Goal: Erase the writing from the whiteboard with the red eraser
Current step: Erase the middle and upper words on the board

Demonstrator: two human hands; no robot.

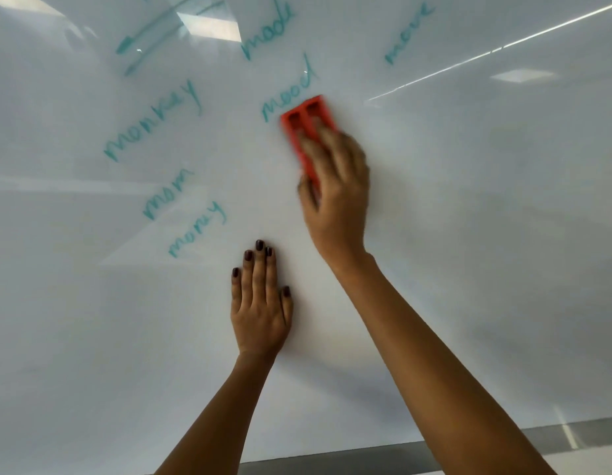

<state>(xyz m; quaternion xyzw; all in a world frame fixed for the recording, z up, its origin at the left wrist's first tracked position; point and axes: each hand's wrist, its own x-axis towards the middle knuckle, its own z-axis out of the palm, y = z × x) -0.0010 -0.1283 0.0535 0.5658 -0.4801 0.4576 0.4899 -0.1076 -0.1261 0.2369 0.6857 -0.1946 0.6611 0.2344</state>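
Observation:
A glossy whiteboard (469, 234) fills the view. My right hand (335, 193) presses the red eraser (306, 123) flat on the board, just right of the teal word "mood" (289, 94); hand and eraser are motion-blurred. My left hand (260, 303) lies flat on the board below, fingers together, holding nothing. More teal words show: "monkey" (154, 123), "mom" (167, 193), "money" (196, 229), "mode" (268, 29) and "move" (409, 34).
A teal arrow-like stroke (150, 39) sits at the top left among ceiling-light reflections. The board's lower edge and a grey ledge (589, 435) run along the bottom right. The board right of my right arm bears no writing.

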